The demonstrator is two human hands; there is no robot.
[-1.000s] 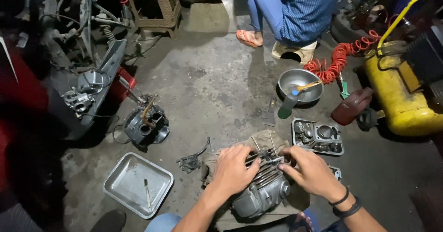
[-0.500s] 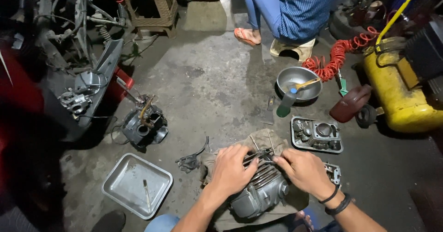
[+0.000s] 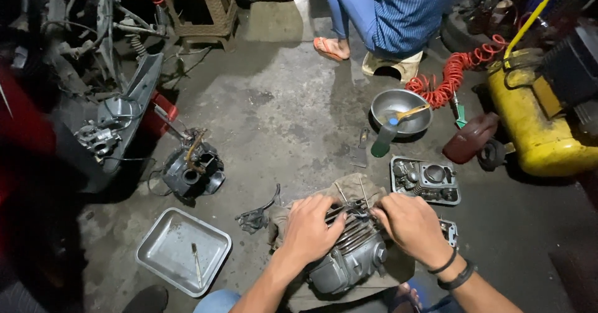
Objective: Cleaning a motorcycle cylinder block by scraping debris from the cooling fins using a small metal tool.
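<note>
Grey metal fins of the engine [image 3: 349, 257] fill the space between the two hands, and it lies on a dirty rag [image 3: 293, 216] on the concrete floor [image 3: 280, 120], just in front of the person. In the head view, compared with one second ago, both hands have come closer together on the top of the engine, near the thin studs [image 3: 339, 191] that stand out of it. The left hand [image 3: 309, 227] now lies flat over the fins, with its fingers curled down on them; the right hand [image 3: 411, 226] presses its fingertips on the upper edge. I cannot tell whether any finger pinches a small part, because the hands cover that place. It seems to me the work is now fine fingerwork on the top of the engine, not lifting. Left of the rag lies a metal tray [image 3: 156, 257] with a thin tool in it, and a dark engine part [image 3: 192, 175] is further left. A cylinder head [image 3: 427, 179] sits just beyond the right hand, and behind it a steel bowl [image 3: 398, 104]. Another person in blue [image 3: 398, 14] squats well apart.
</note>
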